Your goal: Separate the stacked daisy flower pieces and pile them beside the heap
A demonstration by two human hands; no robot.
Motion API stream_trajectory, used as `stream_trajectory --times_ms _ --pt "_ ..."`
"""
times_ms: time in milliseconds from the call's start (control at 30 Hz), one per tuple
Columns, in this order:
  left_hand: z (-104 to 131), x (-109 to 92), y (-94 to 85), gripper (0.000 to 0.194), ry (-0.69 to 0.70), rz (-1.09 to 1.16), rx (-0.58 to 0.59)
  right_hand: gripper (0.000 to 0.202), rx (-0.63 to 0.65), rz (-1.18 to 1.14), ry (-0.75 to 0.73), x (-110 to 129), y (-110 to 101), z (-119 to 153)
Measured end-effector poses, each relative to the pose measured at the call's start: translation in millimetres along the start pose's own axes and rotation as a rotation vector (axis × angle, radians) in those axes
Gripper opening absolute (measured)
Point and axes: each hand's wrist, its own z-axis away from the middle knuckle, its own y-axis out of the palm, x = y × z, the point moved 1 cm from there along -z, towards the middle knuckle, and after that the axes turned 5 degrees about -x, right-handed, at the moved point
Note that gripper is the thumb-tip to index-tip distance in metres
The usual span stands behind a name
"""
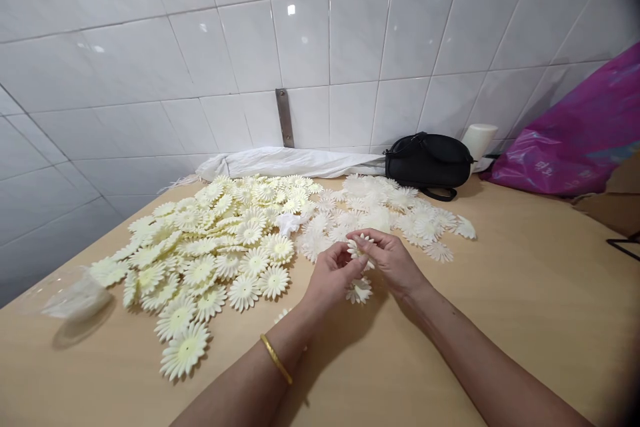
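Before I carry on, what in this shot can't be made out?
Head view, held flower: partly covered by the left hand and right hand.
Head view, yellow pile: its lower flowers are buried under the top ones.
Head view, white cylinder: partly behind the black pouch.
Head view, purple bag: cut off by the right edge.

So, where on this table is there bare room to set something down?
The widest bare tabletop lies between the right forearm, the whitish daisy cutouts and the magenta plastic bag. Another patch at front left is bordered by the clear plastic bag, yellow daisy cutouts and left forearm. Back left and back centre are crowded with those cutouts.
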Motion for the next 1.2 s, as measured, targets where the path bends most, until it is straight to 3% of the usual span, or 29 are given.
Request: stream_trajectory --times_ms 133,333,600,833,1200 --pt "-2 1 -1.5 0.031 -0.125 0.151 -0.016 0.026 -0.032 0.144 -0.100 0 3 2" --pt "-5 7 -5.0 0.024 -0.074 0.217 -0.029 0.028 0.040 0.195 -0.116 1 5 4" --pt "-8 3 -8.1 0.029 -0.073 0.270 -0.136 0.025 0.031 0.021 0.012 -5 1 1" --pt "-10 6 -10.1 0.025 -0.125 0.256 -0.126 0.027 0.009 0.109 -0.052 -6 0 1" --pt "-6 2 -7.5 0.033 -0.052 0.146 -0.163 0.030 0.161 -0.175 0.220 -3 9 8"
